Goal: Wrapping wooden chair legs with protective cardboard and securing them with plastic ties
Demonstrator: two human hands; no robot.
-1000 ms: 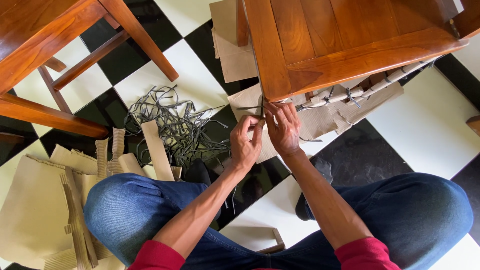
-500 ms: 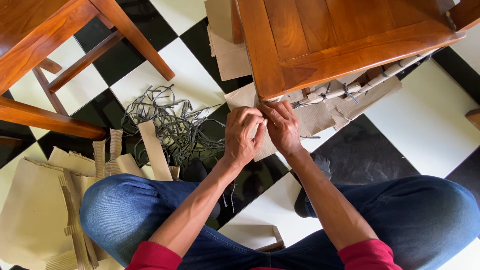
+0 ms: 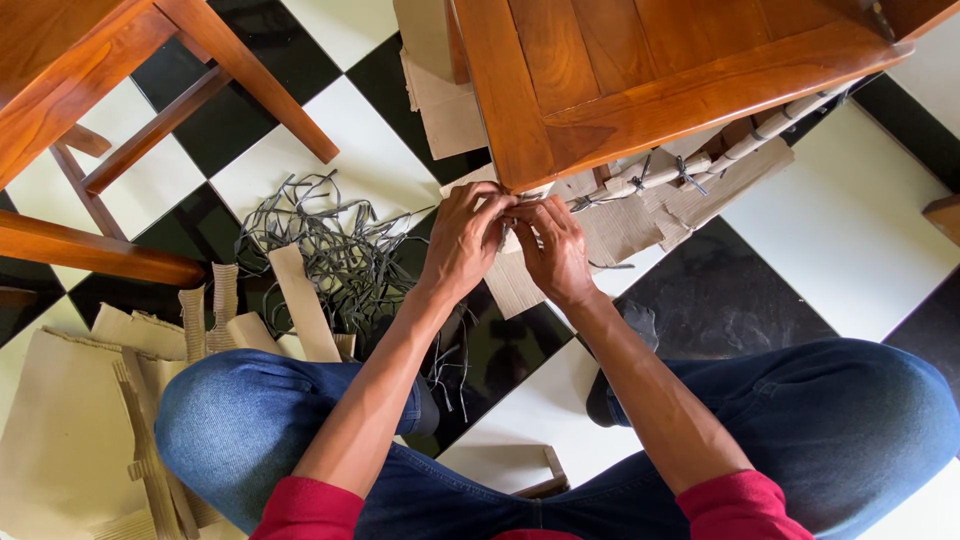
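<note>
I sit on a checkered floor in front of a wooden chair (image 3: 640,80). My left hand (image 3: 462,240) and my right hand (image 3: 553,248) meet just under the seat's front left corner. Both pinch a thin dark strap (image 3: 506,232) around a cardboard-wrapped chair leg (image 3: 520,275). The fingers hide most of the strap and its knot. Further right, cardboard wrapping (image 3: 690,190) on the chair's lower rail is tied with several dark straps.
A tangled heap of dark straps (image 3: 330,245) lies on the floor left of my hands. Cut cardboard pieces (image 3: 90,410) are piled at the lower left. Another wooden chair (image 3: 110,120) stands at the upper left. My knees in blue jeans (image 3: 850,420) fill the bottom.
Both hands have moved up and closer to the seat corner. The left hand, apart from the right a second ago, now closes against it on the strap.
</note>
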